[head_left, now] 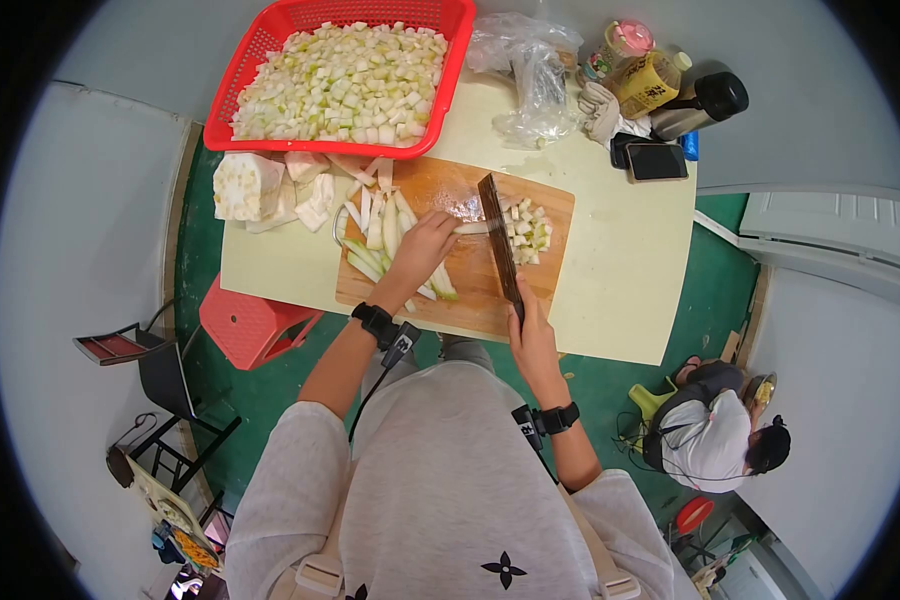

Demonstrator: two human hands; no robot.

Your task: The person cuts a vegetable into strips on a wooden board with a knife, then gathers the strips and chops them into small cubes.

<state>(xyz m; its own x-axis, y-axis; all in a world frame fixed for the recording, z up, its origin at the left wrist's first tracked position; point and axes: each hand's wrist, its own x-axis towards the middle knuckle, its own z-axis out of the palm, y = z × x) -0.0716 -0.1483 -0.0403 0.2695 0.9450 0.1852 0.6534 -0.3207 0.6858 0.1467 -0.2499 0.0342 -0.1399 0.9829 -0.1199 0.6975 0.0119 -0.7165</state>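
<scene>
head view: you're mid-dice, it seems; rt hand (534, 333) grips the cleaver (500, 238), lt hand (423, 247) pins a pale veg strip (474, 228) on the wooden cutting board (478, 308), diced cubes (528, 232) just past the blade. next cut prob. calls for easing the strip along. bottle (650, 86) label: yellow w/ dark chars, too small to read.

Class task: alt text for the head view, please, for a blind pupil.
A person's right hand holds a knife over a wooden board while the left hand holds a pale strip. Cubes fill a red basket behind.
</scene>
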